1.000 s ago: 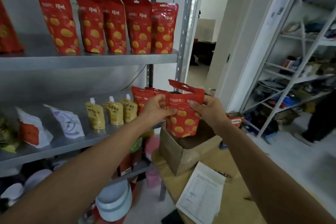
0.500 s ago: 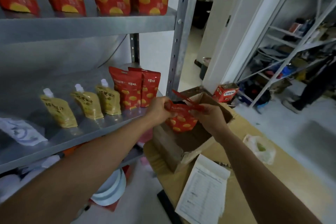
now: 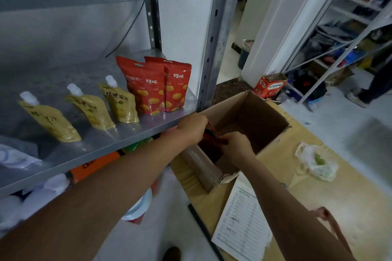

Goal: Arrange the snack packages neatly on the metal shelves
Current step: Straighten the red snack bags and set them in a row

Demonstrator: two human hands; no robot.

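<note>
Both hands are down in the open cardboard box on the table. My left hand and my right hand each grip the top edge of a red snack pouch, which sits mostly inside the box and in shadow. On the metal shelf to the left, two red snack pouches stand upright by the post. Three yellow spouted pouches stand in a row to their left.
A printed sheet lies on the table in front of the box. A crumpled plastic bag lies at the right. A small red carton stands beyond the box. Another shelving rack and a person's legs are at the far right.
Both hands have lowered the red pouch from chest height down into the cardboard box. My view has tilted down, so the upper shelf's row of red pouches is out of frame.
</note>
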